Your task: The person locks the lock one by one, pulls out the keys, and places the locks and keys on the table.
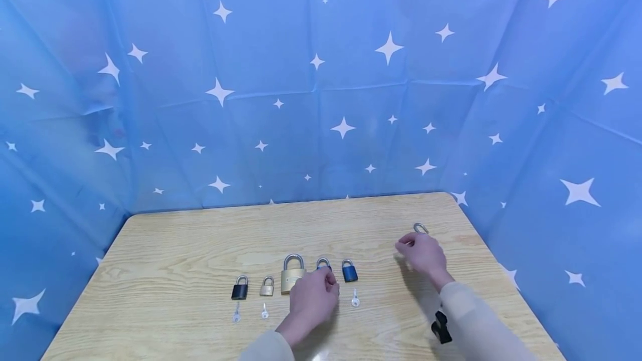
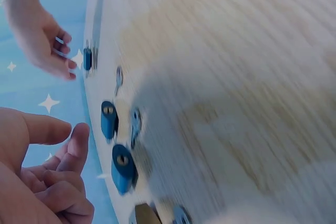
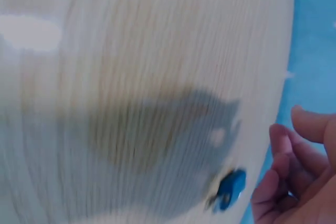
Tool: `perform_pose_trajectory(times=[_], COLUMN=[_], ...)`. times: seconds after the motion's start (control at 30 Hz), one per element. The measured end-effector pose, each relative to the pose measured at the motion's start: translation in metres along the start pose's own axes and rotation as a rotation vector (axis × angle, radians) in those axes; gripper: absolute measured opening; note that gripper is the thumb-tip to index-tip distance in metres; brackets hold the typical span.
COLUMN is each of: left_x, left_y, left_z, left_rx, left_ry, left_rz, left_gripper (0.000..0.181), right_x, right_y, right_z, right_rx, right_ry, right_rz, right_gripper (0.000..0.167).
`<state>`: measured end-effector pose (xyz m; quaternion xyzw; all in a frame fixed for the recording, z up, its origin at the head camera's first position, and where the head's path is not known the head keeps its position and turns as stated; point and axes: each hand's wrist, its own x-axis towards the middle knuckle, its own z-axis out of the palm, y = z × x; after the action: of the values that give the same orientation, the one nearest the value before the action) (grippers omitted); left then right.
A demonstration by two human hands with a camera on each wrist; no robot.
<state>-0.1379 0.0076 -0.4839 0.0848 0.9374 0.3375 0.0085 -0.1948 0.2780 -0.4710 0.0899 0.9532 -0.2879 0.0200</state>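
My left hand [image 1: 315,297] hovers over the row of padlocks, its fingers loosely bent and holding nothing. It partly covers a blue padlock [image 1: 323,263] and the edge of a large brass padlock [image 1: 291,280]. Another blue padlock [image 1: 349,272] lies just right of it, with a key [image 1: 355,298] below. My right hand [image 1: 423,255] is above the table at the right, also holding nothing, fingers loosely curled. Beside it is a blue padlock [image 3: 231,190] with a key apparently in it; its raised shackle [image 1: 420,228] shows in the head view.
To the left lie a black padlock [image 1: 239,288] and a small brass padlock [image 1: 267,287], each with a key [image 1: 236,312] below. A wooden table [image 1: 175,255] carries everything. A blue starred curtain [image 1: 281,71] surrounds its back and sides.
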Motion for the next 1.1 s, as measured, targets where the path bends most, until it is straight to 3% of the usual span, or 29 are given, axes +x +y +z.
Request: perform_pose_trajectory(times=[0.17,0.37,0.57,0.87,1.1], left_x=[-0.001,-0.004,-0.004,-0.004,-0.006], left_y=[-0.012,-0.023,-0.026,-0.027,-0.027], left_z=[-0.007,-0.01,-0.012,-0.013,-0.013], left_rx=[-0.003,-0.001,0.008,0.002,0.01], left_ry=[-0.004,-0.004,0.009,0.02,0.025], left_rz=[0.007,-0.034,-0.046,-0.04,-0.043], left_gripper=[0.01,0.007,0.008,0.008,0.007], right_x=[0.012,0.02,0.027,0.031,0.032], right_y=[0.019,0.039,0.047,0.053,0.052], right_z=[-0.012,-0.015,-0.012,-0.006,-0.003], right_rx=[-0.053,-0.097,-0.147,-0.144,-0.111], right_ry=[0.061,0.121,0.091,0.061,0.053], right_rz=[0.053,0.139,0.193,0.204,0.19], right_gripper=[0.031,0.035,0.051,0.043,0.048])
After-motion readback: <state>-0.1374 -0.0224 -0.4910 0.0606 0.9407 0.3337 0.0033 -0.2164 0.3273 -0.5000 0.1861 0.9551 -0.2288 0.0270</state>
